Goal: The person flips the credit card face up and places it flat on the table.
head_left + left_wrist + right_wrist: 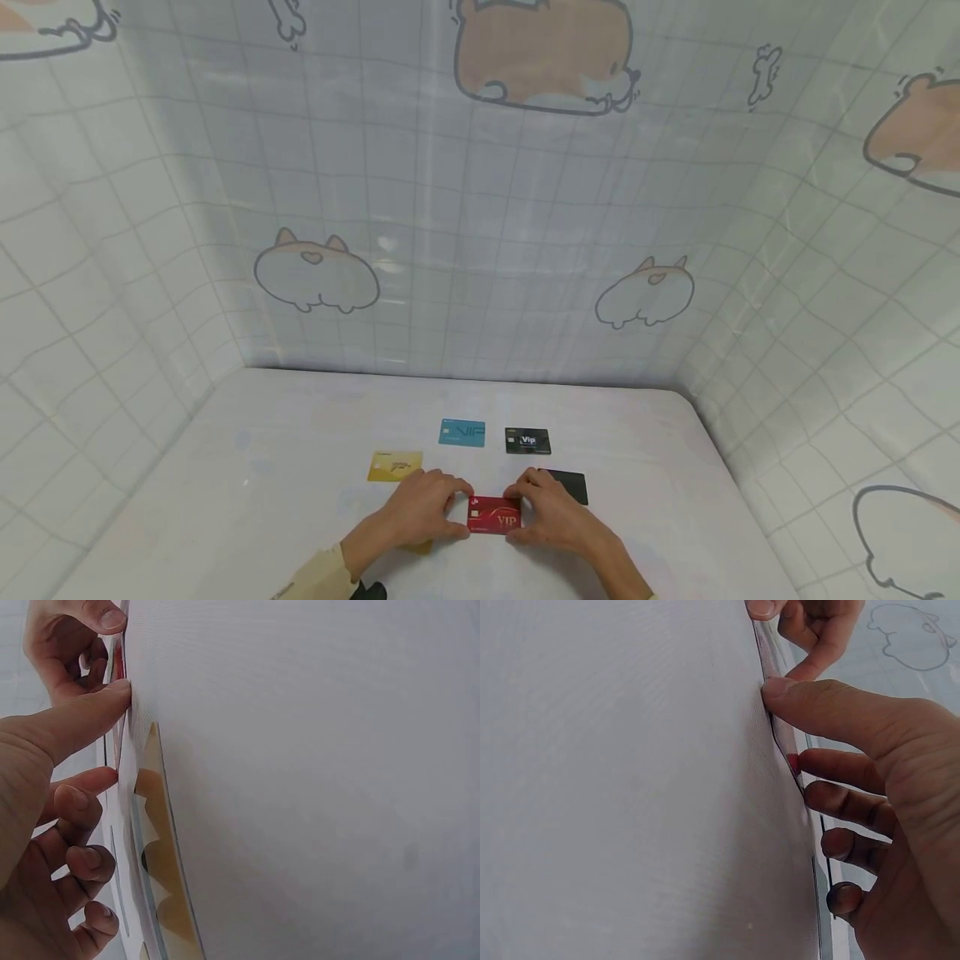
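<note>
A red VIP card lies near the front middle of the white table, between both hands. My left hand pinches its left edge, thumb at the near corner and index finger at the far one. At the opposite edge, my right hand holds the card the same way. The wrist views show the card nearly edge-on, low at the tabletop; whether it touches the surface I cannot tell. Beneath the left hand is a gold card, mostly hidden in the head view. A black card is partly covered by the right hand.
Farther back on the table lie a blue VIP card and a black Vip card. Another gold card sits beyond the left hand. Sheeting with a grid and cartoon dogs surrounds the back and sides.
</note>
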A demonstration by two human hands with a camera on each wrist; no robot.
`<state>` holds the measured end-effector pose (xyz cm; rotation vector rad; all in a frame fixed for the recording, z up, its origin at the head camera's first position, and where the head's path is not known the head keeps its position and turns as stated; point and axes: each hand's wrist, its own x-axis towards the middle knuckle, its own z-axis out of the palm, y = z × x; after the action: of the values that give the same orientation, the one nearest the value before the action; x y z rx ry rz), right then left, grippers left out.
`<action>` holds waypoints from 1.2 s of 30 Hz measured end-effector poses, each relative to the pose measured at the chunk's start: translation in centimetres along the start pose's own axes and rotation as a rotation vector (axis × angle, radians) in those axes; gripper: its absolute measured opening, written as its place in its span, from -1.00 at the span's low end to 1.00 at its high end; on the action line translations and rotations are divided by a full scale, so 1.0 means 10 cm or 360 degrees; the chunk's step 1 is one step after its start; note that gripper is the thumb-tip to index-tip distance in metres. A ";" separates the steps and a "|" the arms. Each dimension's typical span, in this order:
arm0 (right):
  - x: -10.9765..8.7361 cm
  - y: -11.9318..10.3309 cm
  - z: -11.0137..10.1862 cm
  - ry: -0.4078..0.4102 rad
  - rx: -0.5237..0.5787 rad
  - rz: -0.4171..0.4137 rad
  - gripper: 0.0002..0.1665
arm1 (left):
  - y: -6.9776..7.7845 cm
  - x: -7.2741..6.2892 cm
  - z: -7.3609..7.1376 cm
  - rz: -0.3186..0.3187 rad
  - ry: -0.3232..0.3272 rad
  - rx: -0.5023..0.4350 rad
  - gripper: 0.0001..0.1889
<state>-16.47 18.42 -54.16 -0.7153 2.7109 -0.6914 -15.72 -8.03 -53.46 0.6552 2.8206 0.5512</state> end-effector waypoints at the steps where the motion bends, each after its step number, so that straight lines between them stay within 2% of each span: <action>1: 0.00 0.00 0.00 -0.0002 0.0002 0.0002 -0.35 | 0.00 0.00 0.01 -0.0001 0.0003 0.0000 -0.44; 7: -0.01 0.02 0.01 0.0011 -0.0041 -0.0001 -0.35 | -0.01 -0.01 0.05 0.0009 0.0019 0.0002 -0.43; 14: 0.02 -0.04 0.02 0.0101 -0.0170 -0.0123 -0.34 | -0.06 -0.04 -0.02 0.0016 0.0047 -0.0057 -0.37; 20: 0.08 -0.19 0.04 0.0124 -0.0142 -0.0172 -0.30 | -0.15 -0.07 -0.08 0.0009 0.0086 -0.0047 -0.35; 25: 0.15 -0.30 0.11 0.0139 -0.0144 -0.0171 -0.27 | -0.27 -0.13 -0.12 0.0030 0.0117 -0.0085 -0.35; 30: 0.21 -0.39 0.22 0.0107 -0.0217 -0.0185 -0.22 | -0.37 -0.20 -0.15 0.0082 0.0128 -0.0109 -0.35; 36: 0.25 -0.45 0.37 0.0111 -0.0338 -0.0339 -0.16 | -0.44 -0.31 -0.17 0.0123 0.0165 -0.0106 -0.38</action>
<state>-15.47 12.29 -55.35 -1.0611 2.8269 -0.4843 -15.07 -13.63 -53.35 0.7464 2.8678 0.7094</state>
